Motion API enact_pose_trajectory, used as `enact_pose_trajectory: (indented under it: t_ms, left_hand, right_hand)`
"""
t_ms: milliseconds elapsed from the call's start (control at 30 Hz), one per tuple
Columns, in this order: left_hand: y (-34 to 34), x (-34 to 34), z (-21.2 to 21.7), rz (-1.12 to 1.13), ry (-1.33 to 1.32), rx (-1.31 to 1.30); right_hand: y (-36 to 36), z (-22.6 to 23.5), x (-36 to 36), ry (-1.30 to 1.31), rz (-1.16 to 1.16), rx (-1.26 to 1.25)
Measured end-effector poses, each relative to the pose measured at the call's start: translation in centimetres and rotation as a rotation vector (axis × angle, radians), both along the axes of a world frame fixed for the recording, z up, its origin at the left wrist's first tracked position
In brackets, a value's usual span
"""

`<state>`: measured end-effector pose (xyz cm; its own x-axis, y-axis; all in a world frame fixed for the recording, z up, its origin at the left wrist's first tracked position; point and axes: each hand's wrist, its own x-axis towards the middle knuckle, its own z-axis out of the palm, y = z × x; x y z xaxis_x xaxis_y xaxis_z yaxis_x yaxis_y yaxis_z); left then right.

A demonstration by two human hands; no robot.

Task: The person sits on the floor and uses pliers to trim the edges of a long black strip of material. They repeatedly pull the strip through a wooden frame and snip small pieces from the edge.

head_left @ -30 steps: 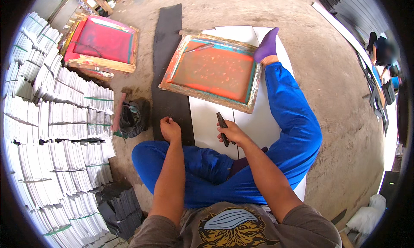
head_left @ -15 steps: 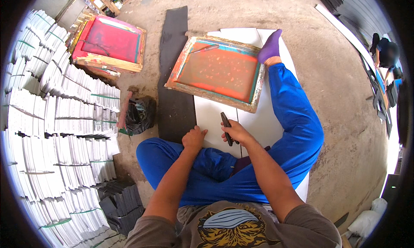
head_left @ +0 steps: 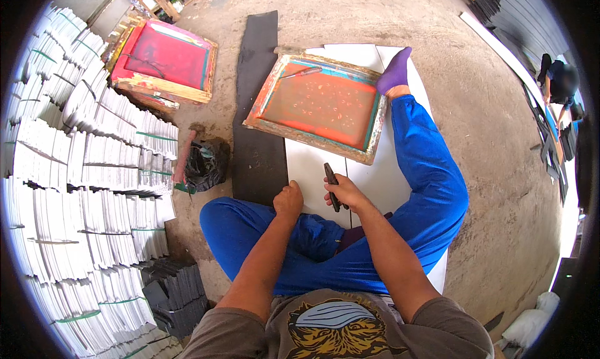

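My right hand [head_left: 345, 192] is wrapped round a slim black hand tool [head_left: 332, 183], its exact kind unclear. It is held over the white sheets [head_left: 306, 165] between my legs. To its left, my left hand [head_left: 289, 200] is closed in a fist near the left edge of those sheets, beside a long black strip [head_left: 261, 165]. Whatever its curled fingers may hold is hidden. Beyond both hands lies a wooden screen-printing frame [head_left: 375, 131] with an orange-stained mesh. A thin red-and-grey tool [head_left: 303, 73] rests at its upper left.
My purple-socked foot [head_left: 395, 71] is against the frame's right side. A pink-stained screen frame [head_left: 165, 87] stands far left. Tall stacks of white sheets [head_left: 50, 215] line the left, with black stacks [head_left: 175, 296] nearer. A black plastic bag [head_left: 208, 162] lies between. Another person [head_left: 559, 84] is far right.
The view has shifted slightly. My left hand has moved a little to the right and its thumb has tucked in. My right hand keeps the black hand tool in nearly the same place.
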<state>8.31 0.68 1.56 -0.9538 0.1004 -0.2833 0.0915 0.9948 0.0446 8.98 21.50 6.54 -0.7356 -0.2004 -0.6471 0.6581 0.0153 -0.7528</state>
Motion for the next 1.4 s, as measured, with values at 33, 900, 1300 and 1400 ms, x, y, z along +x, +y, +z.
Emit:
enact_pose_trajectory:
  t_ms: [33, 900, 1300, 1400]
  left_hand:
    - [0.0, 0.0, 0.1, -0.002, 0.004, 0.004]
    - [-5.0, -5.4, 3.2, 0.578, 0.208, 0.5]
    - [-3.1, -5.7, 3.1, 0.477, 0.156, 0.757]
    - [-2.6, -6.0, 4.1, 0.479, 0.121, 0.797]
  right_hand:
    - [0.1, -0.1, 0.0, -0.001, 0.013, 0.006]
    - [4.0, -1.9, -3.6, 0.126, 0.115, 0.689]
    - [3.2, 0.2, -7.0, 0.119, 0.165, 0.791]
    - [2.3, 2.1, -7.4, 0.051, 0.174, 0.818]
